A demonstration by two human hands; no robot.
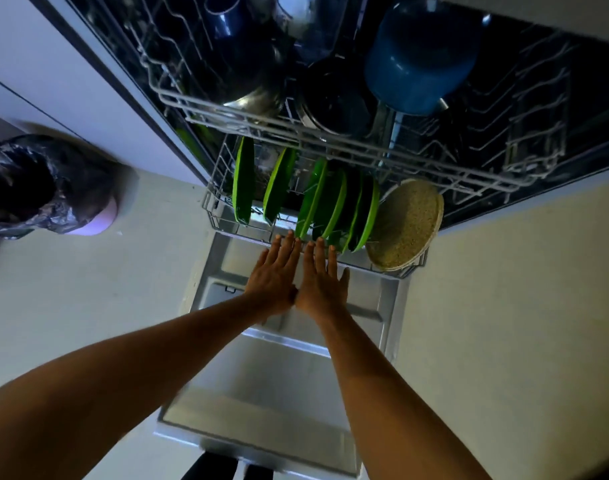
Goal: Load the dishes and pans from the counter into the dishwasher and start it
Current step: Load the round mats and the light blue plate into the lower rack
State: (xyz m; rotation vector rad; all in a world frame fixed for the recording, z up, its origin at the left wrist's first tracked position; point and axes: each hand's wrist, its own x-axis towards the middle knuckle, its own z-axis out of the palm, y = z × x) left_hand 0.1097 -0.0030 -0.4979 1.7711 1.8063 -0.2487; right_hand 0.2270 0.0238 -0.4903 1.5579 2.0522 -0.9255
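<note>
Dishwasher lower rack (217,206) meets our flat, straight-fingered left hand (273,271) and right hand (322,278) at its front rim; pots (420,64) above blur into darkness.

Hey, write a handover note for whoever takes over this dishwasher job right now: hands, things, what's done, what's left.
Left hand and right hand: both open, fingers straight, fingertips at the lower rack's front rim.
Green plates and a speckled round plate stand in the lower rack; a blue pot and a dark pan sit in the upper rack.
Done: loading, it seems; the counter is out of view.
Left: push racks in, shut the door, start it.
</note>
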